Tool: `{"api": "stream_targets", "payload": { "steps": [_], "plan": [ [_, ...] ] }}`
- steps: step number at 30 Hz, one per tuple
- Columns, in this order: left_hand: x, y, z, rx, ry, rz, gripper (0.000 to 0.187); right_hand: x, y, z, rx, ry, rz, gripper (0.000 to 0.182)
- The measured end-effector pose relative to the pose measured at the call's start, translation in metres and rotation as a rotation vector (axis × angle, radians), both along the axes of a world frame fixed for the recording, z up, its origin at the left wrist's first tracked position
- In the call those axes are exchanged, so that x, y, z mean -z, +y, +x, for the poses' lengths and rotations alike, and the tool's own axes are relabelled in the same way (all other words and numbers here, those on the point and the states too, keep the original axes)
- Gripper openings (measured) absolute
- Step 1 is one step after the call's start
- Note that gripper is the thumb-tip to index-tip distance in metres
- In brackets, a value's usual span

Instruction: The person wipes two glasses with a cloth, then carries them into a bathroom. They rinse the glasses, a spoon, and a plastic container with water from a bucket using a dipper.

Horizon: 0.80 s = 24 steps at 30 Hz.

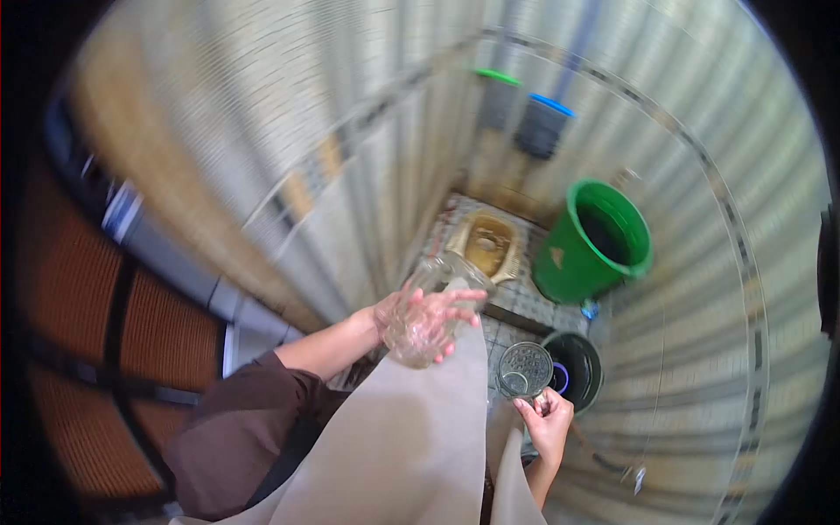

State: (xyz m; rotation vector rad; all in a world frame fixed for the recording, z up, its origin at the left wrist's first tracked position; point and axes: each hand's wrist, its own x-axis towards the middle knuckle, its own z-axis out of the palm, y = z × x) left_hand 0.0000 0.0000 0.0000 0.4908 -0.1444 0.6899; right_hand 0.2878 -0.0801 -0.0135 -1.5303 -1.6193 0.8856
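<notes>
My left hand (429, 319), fingers spread, is wrapped about a clear glass jar (411, 341) that lies tilted before my body. Its fingers show partly through the glass, and the jar is smeared by motion. Lower right, my right hand (549, 424) pinches the near edge of a round clear piece with a rim (525, 369); I cannot tell whether it is a lid or a cup. This round piece overlaps a dark bucket (588, 363) on the floor in this view.
A squat toilet (486, 245) is set in the raised tiled floor ahead. Beside it stands a tall green bin (560, 262) with dark contents. Two dustpan-like things (538, 131) hang on the corner wall. Brown panels (166, 328) are at left. A purple-rimmed thing (560, 376) sits in the bucket.
</notes>
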Motion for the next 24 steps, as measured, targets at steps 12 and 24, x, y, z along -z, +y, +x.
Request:
{"api": "stream_targets", "payload": {
  "steps": [12,24],
  "plan": [
    [-0.007,-0.236,-0.196,-0.944,-0.026,-0.011,0.093,-0.012,-0.007,-0.271,-1.12,-0.104,-0.178,0.041],
    [0.001,-0.316,-0.375,-1.357,0.37,-0.387,0.086,0.034,-0.045,-0.585,-1.112,0.241,-0.474,0.027]
  ]
}}
